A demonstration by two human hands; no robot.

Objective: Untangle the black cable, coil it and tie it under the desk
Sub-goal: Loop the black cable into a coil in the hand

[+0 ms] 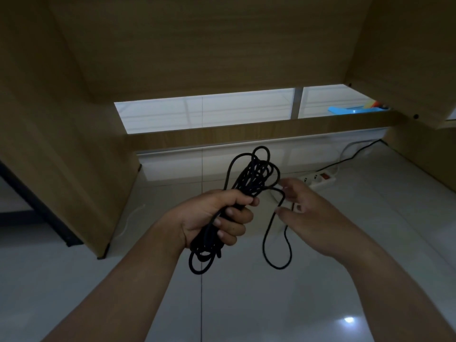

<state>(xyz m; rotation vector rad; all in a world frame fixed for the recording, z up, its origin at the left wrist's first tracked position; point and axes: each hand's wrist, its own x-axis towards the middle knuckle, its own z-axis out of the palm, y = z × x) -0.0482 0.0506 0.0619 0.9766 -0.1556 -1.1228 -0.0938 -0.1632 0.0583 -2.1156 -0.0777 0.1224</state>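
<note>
Left hand grips the mostly coiled black cable, right hand pinches its loose tail, tying yet to come.

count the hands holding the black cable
2. The left hand grips the coiled bundle of the thin black cable; the right hand holds its loose loop hanging beside it.

My single head-worn wide-angle view looks forward and down beneath the light-brown wooden desk, close over the left hand and right hand.
</note>
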